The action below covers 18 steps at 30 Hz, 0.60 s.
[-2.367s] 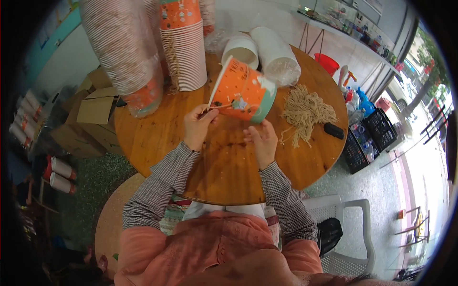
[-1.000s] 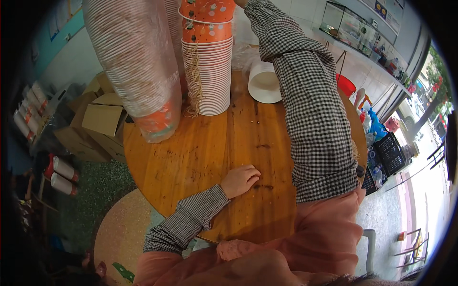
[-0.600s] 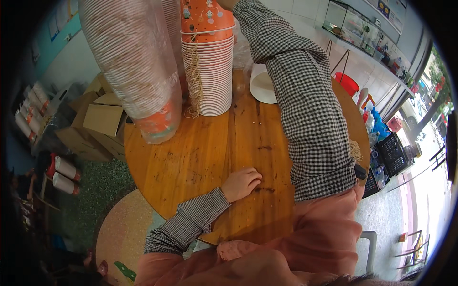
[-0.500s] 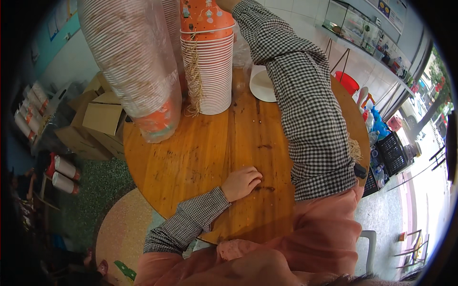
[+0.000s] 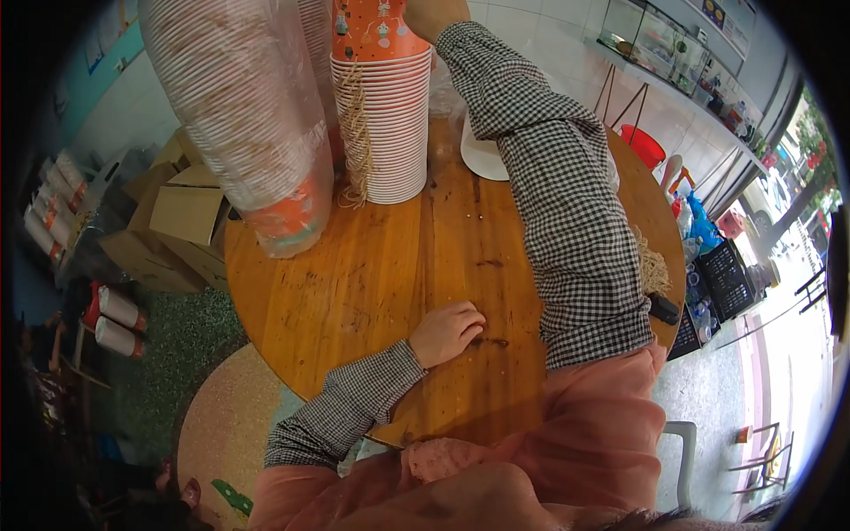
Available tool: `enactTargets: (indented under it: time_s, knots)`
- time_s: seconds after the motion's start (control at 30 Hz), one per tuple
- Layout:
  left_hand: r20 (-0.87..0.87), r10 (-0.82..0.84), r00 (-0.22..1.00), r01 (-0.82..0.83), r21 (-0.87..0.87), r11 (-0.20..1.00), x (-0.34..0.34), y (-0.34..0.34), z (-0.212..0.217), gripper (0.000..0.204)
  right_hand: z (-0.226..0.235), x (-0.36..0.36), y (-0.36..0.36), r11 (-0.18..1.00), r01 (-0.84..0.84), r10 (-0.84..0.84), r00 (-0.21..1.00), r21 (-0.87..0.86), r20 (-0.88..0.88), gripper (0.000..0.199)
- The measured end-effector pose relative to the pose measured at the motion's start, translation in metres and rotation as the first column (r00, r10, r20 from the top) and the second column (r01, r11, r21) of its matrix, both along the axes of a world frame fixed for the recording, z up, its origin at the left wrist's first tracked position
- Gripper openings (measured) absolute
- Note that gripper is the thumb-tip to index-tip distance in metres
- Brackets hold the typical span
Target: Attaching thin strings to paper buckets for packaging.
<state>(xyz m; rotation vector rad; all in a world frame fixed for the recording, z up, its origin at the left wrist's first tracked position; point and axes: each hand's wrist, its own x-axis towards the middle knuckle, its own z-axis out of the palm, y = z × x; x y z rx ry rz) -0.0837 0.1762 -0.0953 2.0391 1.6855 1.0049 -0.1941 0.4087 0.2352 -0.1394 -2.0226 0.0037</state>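
Observation:
A tall stack of paper cups (image 5: 394,133) with white rims stands at the far side of the round wooden table (image 5: 354,292). An orange printed paper cup (image 5: 376,28) rises out of its top. My right hand (image 5: 434,16) reaches up to that cup's right side and grips it; the frame's upper edge cuts the hand off and its fingers are partly hidden. Strands of tan twine (image 5: 354,133) hang down the stack's left side. On the bare wood near me rests my left hand (image 5: 447,334), fingers curled in, holding nothing.
Left of the stack leans a plastic-wrapped column of cups (image 5: 239,115). A white container (image 5: 482,152) sits behind my right forearm. More twine (image 5: 652,265) and a small black object (image 5: 664,309) lie at the right edge. Cardboard boxes (image 5: 181,217) stand left of the table.
The orange band between the stack's top rims no longer shows, and the orange cup rises straight from the rims. My right hand shows a little more. My left hand stays put.

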Motion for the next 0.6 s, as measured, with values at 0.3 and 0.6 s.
enactTargets:
  time_s: [0.3,0.6]
  knots:
    - [0.614,0.307,0.727,-0.54,0.236,0.808,-0.102,0.041,-0.021,0.042,-0.114,-0.001,0.016,0.818,-0.237,0.087,0.951,-0.523,-0.296,0.049]
    - [0.834,0.271,0.481,-0.673,0.153,0.723,-0.228,0.125,-0.002,0.073,-0.305,-0.028,0.062,0.305,-0.351,0.168,0.935,-0.885,-0.313,0.06]
